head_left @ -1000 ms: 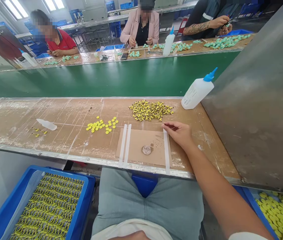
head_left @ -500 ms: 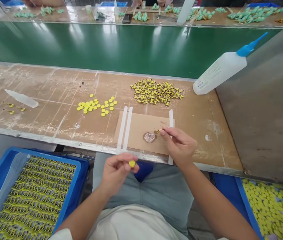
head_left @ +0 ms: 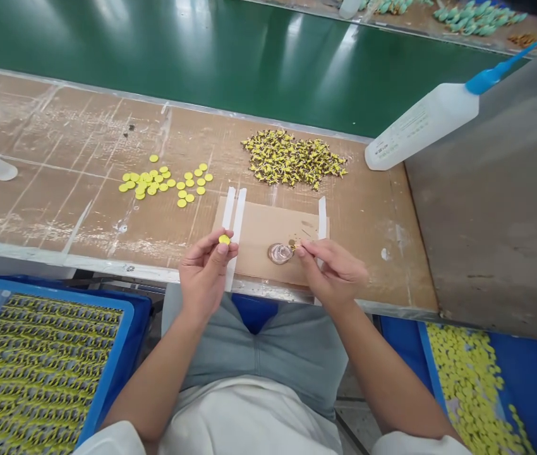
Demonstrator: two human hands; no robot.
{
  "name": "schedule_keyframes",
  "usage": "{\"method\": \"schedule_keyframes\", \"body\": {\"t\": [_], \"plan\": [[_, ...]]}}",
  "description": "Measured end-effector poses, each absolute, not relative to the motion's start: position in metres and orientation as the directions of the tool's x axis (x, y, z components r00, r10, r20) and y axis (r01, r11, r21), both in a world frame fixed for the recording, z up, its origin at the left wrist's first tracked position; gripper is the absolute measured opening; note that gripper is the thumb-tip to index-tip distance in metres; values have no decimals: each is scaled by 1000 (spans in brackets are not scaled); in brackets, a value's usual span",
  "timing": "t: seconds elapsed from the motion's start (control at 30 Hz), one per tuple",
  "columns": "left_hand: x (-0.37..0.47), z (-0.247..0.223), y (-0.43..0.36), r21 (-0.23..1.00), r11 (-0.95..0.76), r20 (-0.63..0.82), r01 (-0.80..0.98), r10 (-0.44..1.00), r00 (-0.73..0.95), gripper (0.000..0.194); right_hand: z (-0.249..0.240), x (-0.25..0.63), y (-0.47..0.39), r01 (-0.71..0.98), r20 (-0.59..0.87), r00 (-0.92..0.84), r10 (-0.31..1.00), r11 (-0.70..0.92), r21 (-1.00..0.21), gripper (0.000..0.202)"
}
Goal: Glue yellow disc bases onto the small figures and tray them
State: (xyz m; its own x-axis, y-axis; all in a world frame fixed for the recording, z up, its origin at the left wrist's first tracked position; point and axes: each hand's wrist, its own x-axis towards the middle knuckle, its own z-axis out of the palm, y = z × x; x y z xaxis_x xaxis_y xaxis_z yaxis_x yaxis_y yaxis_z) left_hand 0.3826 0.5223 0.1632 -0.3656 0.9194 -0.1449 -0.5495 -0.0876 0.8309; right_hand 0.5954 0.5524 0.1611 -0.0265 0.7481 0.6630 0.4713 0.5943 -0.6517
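Note:
Between the fingertips of my left hand [head_left: 203, 275] is a yellow disc [head_left: 223, 239], held just left of the taped cardboard sheet [head_left: 259, 221]. My right hand [head_left: 332, 272] pinches a small yellow and dark piece [head_left: 295, 246], its lower end at the right edge of a round blob of clear, glue-like stuff [head_left: 280, 254] on the sheet. Beyond the sheet lies a heap of small yellow and dark pieces [head_left: 292, 158]. Loose yellow discs [head_left: 145, 180] are scattered to the left of it.
A white bottle with a blue nozzle [head_left: 422, 126] leans against the metal panel [head_left: 491, 215] on the right. Below the bench [head_left: 60, 208] stand a blue tray with rows of yellow pieces [head_left: 129, 328] at left and a bin of yellow discs [head_left: 467, 379] at right. A green belt [head_left: 155, 63] runs behind.
My left hand has risen with the yellow disc to the bench edge. My right hand has brought the small piece slightly left to the clear blob. The view has tilted down.

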Motion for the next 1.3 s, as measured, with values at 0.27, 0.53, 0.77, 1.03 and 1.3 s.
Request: {"method": "schedule_keyframes", "body": {"t": [0.27, 0.53, 0.77, 1.03, 1.3], "plan": [[381, 163, 520, 810, -86, -139, -580, 933, -332, 26, 162, 594, 551, 435, 664, -51, 746, 615, -658, 16], [380, 165, 521, 820, -74, -151, -567, 929, -339, 29, 166, 595, 550, 484, 692, -20, 721, 613, -625, 11], [380, 163, 521, 815, -74, -147, -574, 933, -330, 27, 165, 603, 551, 491, 731, -120, 672, 680, -544, 33], [380, 165, 523, 814, -59, -160, -578, 933, -322, 28, 165, 602, 553, 466, 717, -137, 684, 683, -563, 30], [381, 166, 522, 783, -88, -142, -616, 938, -315, 25, 164, 601, 554, 438, 698, -159, 698, 684, -584, 28]]}}
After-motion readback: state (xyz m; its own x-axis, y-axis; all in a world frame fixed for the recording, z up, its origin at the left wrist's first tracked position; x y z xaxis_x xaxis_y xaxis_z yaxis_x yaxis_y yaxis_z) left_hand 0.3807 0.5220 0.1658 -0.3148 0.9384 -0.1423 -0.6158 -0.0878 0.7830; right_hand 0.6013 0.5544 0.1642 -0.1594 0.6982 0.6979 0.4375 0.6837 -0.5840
